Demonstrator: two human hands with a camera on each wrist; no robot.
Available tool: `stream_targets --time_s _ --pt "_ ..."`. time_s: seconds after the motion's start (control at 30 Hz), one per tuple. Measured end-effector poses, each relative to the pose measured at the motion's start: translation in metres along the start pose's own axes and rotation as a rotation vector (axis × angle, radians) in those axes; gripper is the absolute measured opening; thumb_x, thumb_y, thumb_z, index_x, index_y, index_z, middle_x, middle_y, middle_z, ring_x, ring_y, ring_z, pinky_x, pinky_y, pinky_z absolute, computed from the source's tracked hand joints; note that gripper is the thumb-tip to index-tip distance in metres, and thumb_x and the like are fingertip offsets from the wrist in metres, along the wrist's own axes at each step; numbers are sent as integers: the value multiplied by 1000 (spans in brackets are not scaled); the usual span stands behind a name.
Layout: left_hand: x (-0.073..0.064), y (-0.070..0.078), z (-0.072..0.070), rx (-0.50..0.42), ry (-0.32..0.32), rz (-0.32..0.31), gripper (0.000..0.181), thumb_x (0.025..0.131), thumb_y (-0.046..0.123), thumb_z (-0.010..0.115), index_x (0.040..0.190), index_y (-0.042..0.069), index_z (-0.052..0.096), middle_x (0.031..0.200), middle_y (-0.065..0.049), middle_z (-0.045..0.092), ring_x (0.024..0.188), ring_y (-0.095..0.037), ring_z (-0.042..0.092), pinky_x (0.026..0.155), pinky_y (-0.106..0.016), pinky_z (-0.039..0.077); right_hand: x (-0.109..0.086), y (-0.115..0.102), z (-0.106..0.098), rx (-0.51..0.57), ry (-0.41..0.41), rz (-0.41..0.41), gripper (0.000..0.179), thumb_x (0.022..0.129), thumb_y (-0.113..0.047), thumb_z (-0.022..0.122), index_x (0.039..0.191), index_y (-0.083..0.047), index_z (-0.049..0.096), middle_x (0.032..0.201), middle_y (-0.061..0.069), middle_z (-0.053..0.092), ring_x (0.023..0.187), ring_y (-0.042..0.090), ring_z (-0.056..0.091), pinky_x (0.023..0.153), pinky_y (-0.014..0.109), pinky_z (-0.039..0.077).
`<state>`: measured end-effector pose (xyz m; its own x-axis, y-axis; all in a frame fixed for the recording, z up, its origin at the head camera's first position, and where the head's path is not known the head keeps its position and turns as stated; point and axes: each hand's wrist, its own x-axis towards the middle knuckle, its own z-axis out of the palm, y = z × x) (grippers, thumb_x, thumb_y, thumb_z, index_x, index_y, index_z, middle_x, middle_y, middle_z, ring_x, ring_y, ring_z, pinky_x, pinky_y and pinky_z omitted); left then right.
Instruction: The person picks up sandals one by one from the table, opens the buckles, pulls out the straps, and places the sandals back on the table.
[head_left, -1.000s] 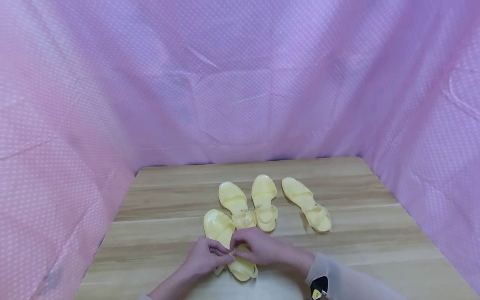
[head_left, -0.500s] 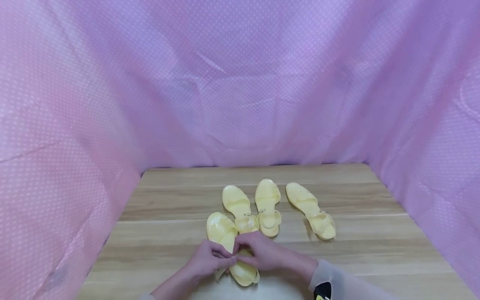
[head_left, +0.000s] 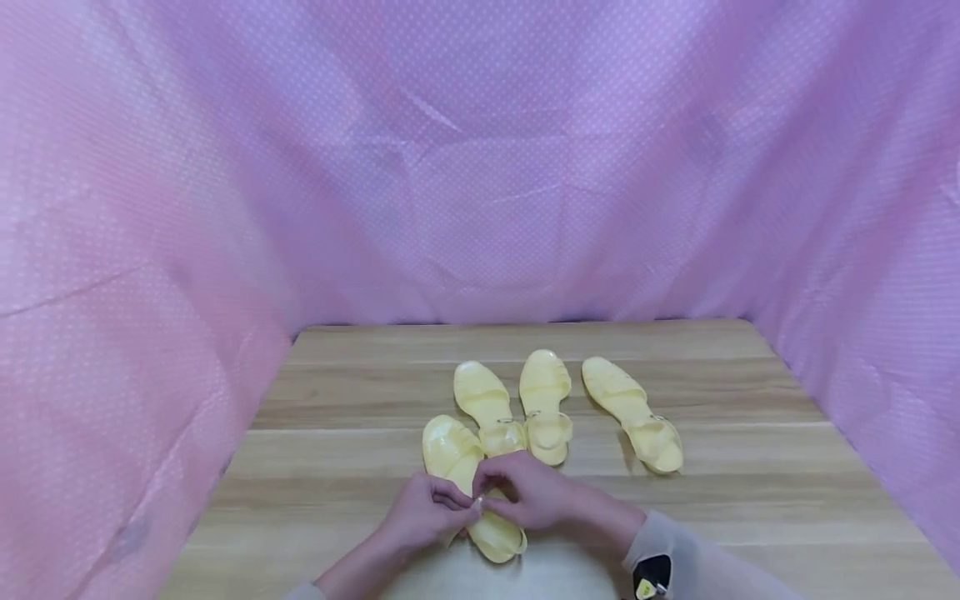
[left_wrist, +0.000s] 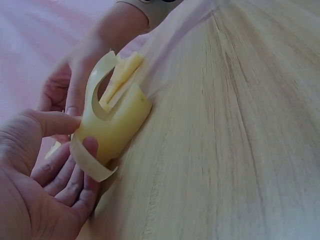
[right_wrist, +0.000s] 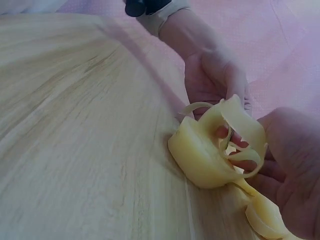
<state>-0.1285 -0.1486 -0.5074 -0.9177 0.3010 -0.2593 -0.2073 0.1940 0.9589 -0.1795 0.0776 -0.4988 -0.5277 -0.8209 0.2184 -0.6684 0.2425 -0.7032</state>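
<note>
A pale yellow sandal (head_left: 448,446) lies nearest me in the head view, its toe pointing away. My left hand (head_left: 426,512) pinches its ankle strap between thumb and fingers at the left side. In the left wrist view, a loose strap end (left_wrist: 90,162) curls out past those fingers, beside the upright heel cup (left_wrist: 122,122). My right hand (head_left: 532,496) reaches over the sandal from the right and pinches the strap close to the left fingertips. The right wrist view gives the raised strap (right_wrist: 245,125) over the heel. The fingers partly hide the fastening.
Three more yellow sandals lie beyond my hands: a left one (head_left: 480,392), a middle one (head_left: 545,387) and a slanted one (head_left: 630,408) to the right. The left one's heel almost meets the handled sandal. Pink dotted sheeting (head_left: 487,208) hangs around the wooden table (head_left: 360,383).
Both hands stay at the same sandal's strap with small finger movements. A small pale bit now shows between the fingertips. The head view has shifted slightly.
</note>
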Motion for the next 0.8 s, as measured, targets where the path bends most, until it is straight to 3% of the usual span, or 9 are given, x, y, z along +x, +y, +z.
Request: stream_targets --time_s 0.17,0.33,0.5,0.8 --pt "-1 -2 3 4 3 11 17 84 6 85 94 -6 78 83 -15 81 63 -12 73 55 -19 54 -1 0 1 10 6 1 4 99 -14 75 103 -15 77 97 -7 80 90 -8 66 80 13 57" --pt "-2 -4 4 -3 11 22 18 85 4 85 95 -8 78 84 -17 81 65 -13 74 57 -20 57 -1 -1 0 38 -4 59 3 100 -16 75 100 -14 77 90 -7 77 76 -10 55 65 10 48" --pt "0 -3 1 -2 18 4 18 85 6 85 95 -7 79 83 -15 81 66 -12 74 59 -19 56 2 -2 -2 70 -21 101 4 100 -15 74 98 -11 76 92 -6 77 80 -9 58 68 11 50" --pt "-1 0 2 28 19 34 18 84 7 86 94 -6 80 82 -15 81 66 -12 74 57 -18 54 4 -12 -4 7 -6 113 4 98 -13 76 95 -15 76 89 -8 78 82 -9 62 69 12 54"
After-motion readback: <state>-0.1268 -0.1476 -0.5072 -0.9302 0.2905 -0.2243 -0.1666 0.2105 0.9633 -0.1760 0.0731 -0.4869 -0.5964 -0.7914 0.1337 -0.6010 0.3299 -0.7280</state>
